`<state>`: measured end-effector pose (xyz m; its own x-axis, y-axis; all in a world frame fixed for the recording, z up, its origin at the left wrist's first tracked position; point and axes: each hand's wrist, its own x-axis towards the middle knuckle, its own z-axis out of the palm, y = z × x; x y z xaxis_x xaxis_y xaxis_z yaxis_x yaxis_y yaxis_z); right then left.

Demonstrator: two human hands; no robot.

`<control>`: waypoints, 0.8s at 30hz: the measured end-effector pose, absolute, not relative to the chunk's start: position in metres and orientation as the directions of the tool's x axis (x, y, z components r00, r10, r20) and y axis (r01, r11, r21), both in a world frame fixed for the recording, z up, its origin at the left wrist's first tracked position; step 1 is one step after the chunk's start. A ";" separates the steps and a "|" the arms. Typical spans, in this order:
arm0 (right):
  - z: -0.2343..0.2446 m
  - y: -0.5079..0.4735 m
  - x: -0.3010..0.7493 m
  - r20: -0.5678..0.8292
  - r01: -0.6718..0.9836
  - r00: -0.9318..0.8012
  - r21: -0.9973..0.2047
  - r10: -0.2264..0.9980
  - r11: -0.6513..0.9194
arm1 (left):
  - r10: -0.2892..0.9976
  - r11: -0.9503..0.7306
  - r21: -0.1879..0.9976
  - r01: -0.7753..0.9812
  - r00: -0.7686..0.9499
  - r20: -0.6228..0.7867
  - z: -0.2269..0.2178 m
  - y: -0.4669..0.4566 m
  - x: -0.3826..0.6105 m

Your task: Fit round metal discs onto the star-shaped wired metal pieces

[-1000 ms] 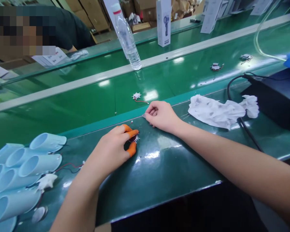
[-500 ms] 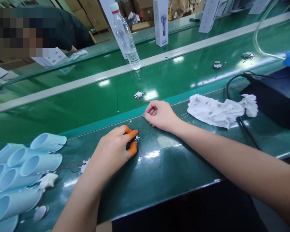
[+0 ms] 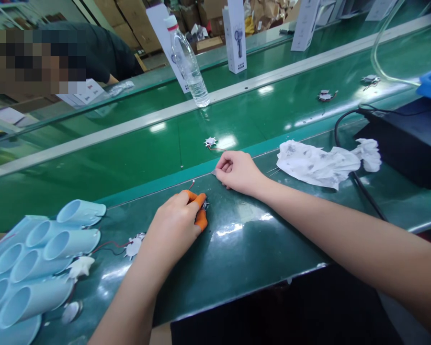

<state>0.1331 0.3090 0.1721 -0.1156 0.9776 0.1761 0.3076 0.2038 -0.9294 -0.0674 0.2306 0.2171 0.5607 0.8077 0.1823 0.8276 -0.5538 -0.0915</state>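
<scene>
The left hand (image 3: 174,223) pinches a small wired disc (image 3: 205,204) between orange-capped fingers (image 3: 201,220); the right hand (image 3: 239,172) holds a thin metal tip (image 3: 214,171) in narrowly curled fingers (image 3: 224,165).

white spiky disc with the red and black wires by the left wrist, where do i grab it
Pinch its flat round body from straight above, probably: it lies flat on the dark green bench, spikes stand out around its edge, and the red and black wires trail toward the pale blue plastic tubes, so leave those free.
</scene>
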 end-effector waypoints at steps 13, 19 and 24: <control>0.180 0.305 0.133 0.119 0.122 -0.093 -0.984 0.989 0.129 | 0.988 -0.153 0.691 0.706 0.132 0.084 0.217 0.246 -0.071; 0.189 0.302 0.131 0.119 -0.075 -0.148 -0.991 0.982 0.109 | 0.995 -0.037 0.869 0.493 0.098 -0.013 0.210 0.261 -0.074; 0.188 0.302 0.131 0.097 -0.088 -0.179 -0.993 0.979 0.082 | 0.985 -0.064 0.859 0.508 0.171 -0.029 0.212 0.260 -0.080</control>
<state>0.1310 0.3018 0.1878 -0.1789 0.9791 0.0966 -0.0878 0.0819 -0.9928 -0.0796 0.2603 0.2118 0.1713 0.9848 -0.0285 0.5084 -0.0636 0.8588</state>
